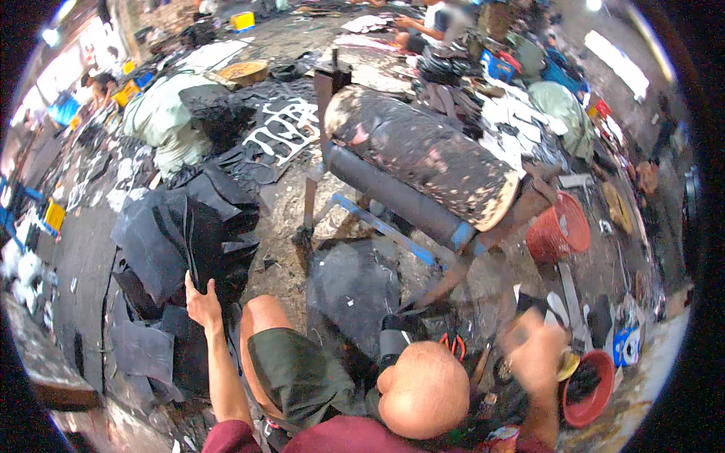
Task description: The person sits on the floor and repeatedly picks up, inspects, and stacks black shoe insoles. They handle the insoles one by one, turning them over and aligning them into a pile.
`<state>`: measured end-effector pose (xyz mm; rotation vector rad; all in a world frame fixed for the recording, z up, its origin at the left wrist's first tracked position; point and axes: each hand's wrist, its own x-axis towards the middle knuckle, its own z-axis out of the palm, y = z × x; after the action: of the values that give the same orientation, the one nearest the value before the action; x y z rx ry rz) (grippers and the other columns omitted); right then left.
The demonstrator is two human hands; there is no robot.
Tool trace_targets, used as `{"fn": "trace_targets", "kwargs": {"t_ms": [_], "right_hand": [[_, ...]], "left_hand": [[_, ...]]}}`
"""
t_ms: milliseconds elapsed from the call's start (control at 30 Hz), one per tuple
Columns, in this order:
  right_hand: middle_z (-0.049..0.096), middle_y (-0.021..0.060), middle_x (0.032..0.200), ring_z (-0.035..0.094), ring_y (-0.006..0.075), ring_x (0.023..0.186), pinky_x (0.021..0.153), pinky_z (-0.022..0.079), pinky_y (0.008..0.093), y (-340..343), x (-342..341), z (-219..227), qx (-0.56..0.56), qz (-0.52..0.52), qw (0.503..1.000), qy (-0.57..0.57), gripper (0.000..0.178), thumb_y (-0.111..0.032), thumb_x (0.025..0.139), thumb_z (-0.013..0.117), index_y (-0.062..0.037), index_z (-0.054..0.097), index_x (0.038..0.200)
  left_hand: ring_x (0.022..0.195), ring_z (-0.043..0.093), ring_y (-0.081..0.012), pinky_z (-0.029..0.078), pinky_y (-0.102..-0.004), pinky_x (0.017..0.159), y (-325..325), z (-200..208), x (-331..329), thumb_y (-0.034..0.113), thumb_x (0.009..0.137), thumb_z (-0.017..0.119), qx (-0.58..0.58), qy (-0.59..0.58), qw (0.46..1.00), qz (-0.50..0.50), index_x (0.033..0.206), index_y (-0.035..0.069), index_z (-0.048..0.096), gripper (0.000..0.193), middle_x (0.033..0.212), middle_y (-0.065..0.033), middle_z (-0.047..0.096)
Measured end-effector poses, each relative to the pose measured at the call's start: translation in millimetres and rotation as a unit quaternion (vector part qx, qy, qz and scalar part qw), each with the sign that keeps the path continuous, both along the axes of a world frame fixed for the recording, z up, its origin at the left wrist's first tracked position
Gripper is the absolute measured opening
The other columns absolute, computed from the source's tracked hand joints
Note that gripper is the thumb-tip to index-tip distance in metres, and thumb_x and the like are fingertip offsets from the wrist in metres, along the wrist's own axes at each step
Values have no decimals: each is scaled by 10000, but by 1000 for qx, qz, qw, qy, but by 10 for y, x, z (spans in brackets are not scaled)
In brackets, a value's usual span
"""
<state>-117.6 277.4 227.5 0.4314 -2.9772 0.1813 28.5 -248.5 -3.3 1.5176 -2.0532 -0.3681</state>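
Observation:
At the left, my left hand (202, 303) reaches to a stack of black sheets (162, 245), with thumb and forefinger apart at the stack's near edge. The sheets look thin and flexible, some bent upward. My right hand (535, 347) is at the lower right, smeared by motion, so its fingers cannot be made out. Just beyond it a small dark piece (530, 303) shows; whether the hand holds it is unclear. Red-handled pliers or scissors (453, 346) lie to the left of that hand. A red basin (593, 400) stands to its right.
Ahead stands a metal-framed bench (385, 223) bearing a worn, dark padded block (423, 155). A red bucket (560, 226) is at its right end. More dark sheets (143, 351) lie at the lower left. White cut-out scraps (283, 128) and pale sacks (166, 124) lie farther off; other people sit beyond.

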Motion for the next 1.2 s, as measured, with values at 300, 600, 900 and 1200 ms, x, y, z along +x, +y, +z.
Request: {"fn": "trace_targets", "kwargs": {"t_ms": [300, 600, 900, 1200], "right_hand": [[652, 112, 782, 593, 355, 690, 649, 445, 449, 445, -1371, 520, 121, 31, 918, 377, 181, -140, 777, 734, -84, 648, 925], [606, 80, 762, 571, 299, 656, 593, 394, 392, 645, -1998, 299, 161, 31, 893, 418, 109, -181, 872, 688, -103, 613, 888], [707, 70, 1157, 669, 271, 975, 859, 497, 363, 1437, -3264, 35, 4, -260, 947, 188, 451, -276, 926, 593, -193, 573, 1369], [669, 102, 1269, 649, 266, 1123, 971, 470, 356, 2001, -3734, -126, 43, -3, 974, 222, 449, -193, 955, 514, -121, 533, 1397]], "left_hand": [[1202, 598, -296, 448, -364, 1040, 241, 616, -236, 87, 742, 834, 164, 74, 935, -305, 1304, -5, 593, 619, 1390, -253, 534], [1106, 595, -349, 500, -401, 942, 896, 1057, -357, 192, 568, 929, 172, -113, 937, -281, 1159, 25, 665, 669, 1253, -213, 566], [909, 651, -315, 528, -381, 822, 644, 503, 299, 302, 451, 970, 352, -206, 884, -228, 1127, -38, 652, 821, 963, -188, 663], [965, 640, -266, 498, -402, 904, 924, 1103, 257, 184, 637, 896, 154, -122, 888, -415, 1041, 7, 661, 500, 1051, -148, 685]]}}
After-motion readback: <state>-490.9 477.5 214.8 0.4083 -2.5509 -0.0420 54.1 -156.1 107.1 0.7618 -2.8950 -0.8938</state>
